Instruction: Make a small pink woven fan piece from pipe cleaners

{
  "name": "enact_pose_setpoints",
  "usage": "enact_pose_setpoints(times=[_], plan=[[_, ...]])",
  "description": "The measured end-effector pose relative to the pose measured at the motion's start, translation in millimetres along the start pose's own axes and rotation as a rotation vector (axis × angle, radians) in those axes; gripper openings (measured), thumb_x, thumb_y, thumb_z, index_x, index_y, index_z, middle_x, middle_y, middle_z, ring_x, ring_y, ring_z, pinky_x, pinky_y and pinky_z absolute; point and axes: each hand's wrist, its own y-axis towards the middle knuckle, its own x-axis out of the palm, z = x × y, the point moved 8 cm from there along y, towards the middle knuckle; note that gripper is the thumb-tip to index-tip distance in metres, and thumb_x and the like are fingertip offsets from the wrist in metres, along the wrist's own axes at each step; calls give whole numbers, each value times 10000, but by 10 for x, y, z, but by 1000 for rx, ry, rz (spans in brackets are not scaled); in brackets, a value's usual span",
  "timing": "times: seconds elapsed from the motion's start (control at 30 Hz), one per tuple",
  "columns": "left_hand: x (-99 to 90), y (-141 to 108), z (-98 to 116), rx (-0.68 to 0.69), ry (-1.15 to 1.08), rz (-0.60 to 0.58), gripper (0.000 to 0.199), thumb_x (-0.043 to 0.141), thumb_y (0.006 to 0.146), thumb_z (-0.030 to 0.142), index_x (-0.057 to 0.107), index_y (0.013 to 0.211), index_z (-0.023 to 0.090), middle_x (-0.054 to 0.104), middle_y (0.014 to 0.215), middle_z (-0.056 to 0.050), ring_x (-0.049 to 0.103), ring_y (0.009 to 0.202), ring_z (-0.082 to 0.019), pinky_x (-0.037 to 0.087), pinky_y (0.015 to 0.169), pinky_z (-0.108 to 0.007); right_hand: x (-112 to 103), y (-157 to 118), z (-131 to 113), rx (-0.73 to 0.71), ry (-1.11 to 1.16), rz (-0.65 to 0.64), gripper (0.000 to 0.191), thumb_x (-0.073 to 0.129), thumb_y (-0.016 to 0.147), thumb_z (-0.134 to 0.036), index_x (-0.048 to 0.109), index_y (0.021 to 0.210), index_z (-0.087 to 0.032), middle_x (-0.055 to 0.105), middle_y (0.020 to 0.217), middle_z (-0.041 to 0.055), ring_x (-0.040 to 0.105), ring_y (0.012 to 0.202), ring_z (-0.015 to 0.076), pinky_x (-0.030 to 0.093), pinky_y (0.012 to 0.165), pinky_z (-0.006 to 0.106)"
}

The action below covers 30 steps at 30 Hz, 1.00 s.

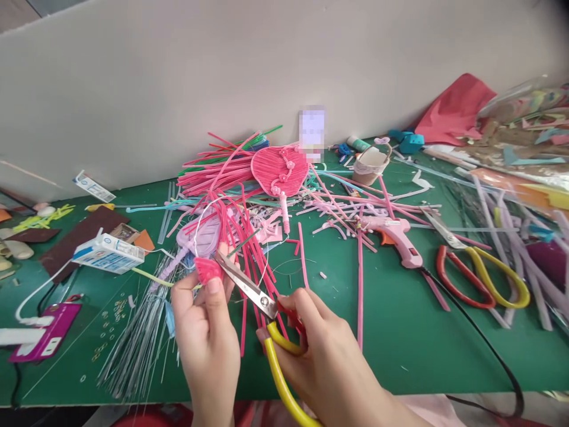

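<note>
My left hand [204, 329] pinches a small pink-red piece [207, 270] that looks made of pipe cleaners, with the thumb on its lower edge. My right hand [317, 344] grips scissors [265, 301] with one yellow and one red handle. Their blades point up and left, and the tips lie right beside the small piece. Whether the blades touch it I cannot tell. Behind my hands, loose pink pipe cleaners [237, 219] hang over a lilac fan-shaped piece [202, 236]. Farther back lies a pink-red fan [276, 173] with a braided decoration and a light pink handle.
A pink glue gun [393, 232] and a second pair of scissors [478, 273] lie on the right. Thin wires [137, 344] spread at lower left, near a milk carton [109, 253] and a purple power strip [47, 335]. A small bucket [370, 166] stands at the back.
</note>
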Motion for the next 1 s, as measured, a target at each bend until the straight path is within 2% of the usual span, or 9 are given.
enact_pose_setpoints(times=[0.13, 0.3, 0.47, 0.67, 0.77, 0.83, 1.0], plan=[[-6, -13, 21, 6, 35, 31, 177, 591, 984, 384, 552, 1052, 225, 772, 1014, -57, 760, 976, -209, 606, 879, -312, -37, -14, -58, -25, -152, -81, 176, 606, 909, -367, 491, 942, -238, 615, 848, 4, 646, 552, 153, 461, 460, 237], [35, -21, 47, 33, -28, -12, 141, 576, 996, 359, 557, 1031, 224, 756, 1097, -80, 724, 1093, -233, 579, 954, -357, -107, 6, -77, -104, -278, -56, 178, 578, 922, -373, 480, 974, -233, 620, 862, 7, 626, 509, 157, 409, 399, 251], [-8, -6, 67, 63, 61, 18, 164, 588, 989, 372, 546, 1050, 225, 763, 1036, -65, 764, 964, -199, 609, 887, -310, -83, 2, -92, -121, -248, -89, 177, 641, 877, -288, 480, 929, -239, 604, 805, -27, 620, 494, 142, 388, 392, 235], [30, 16, 121, 89, 89, -38, 144, 579, 993, 370, 544, 1007, 231, 763, 1079, -71, 746, 1049, -211, 617, 910, -320, -154, -10, -173, -183, -327, -98, 263, 636, 758, -155, 517, 979, -232, 616, 801, -34, 587, 461, 142, 340, 381, 253], [11, 19, 125, 102, 132, -7, 142, 597, 983, 369, 562, 999, 233, 764, 1065, -56, 758, 1007, -191, 620, 881, -274, -183, -6, -181, -216, -365, -99, 334, 611, 728, -113, 521, 1031, -223, 652, 820, -35, 605, 494, 136, 330, 401, 246], [-4, 19, 132, 124, 159, 14, 145, 609, 976, 369, 569, 991, 230, 767, 1062, -55, 757, 1011, -187, 616, 877, -258, -191, 8, -169, -221, -391, -95, 331, 592, 707, -86, 516, 994, -232, 659, 803, -45, 614, 509, 132, 315, 413, 246], [27, 35, 133, 143, 154, -13, 172, 605, 975, 381, 537, 997, 224, 780, 1030, -73, 751, 1044, -213, 620, 892, -304, -242, 114, -158, -257, -476, -32, 287, 569, 623, -72, 510, 846, -241, 623, 672, -67, 570, 471, 130, 253, 441, 275]])
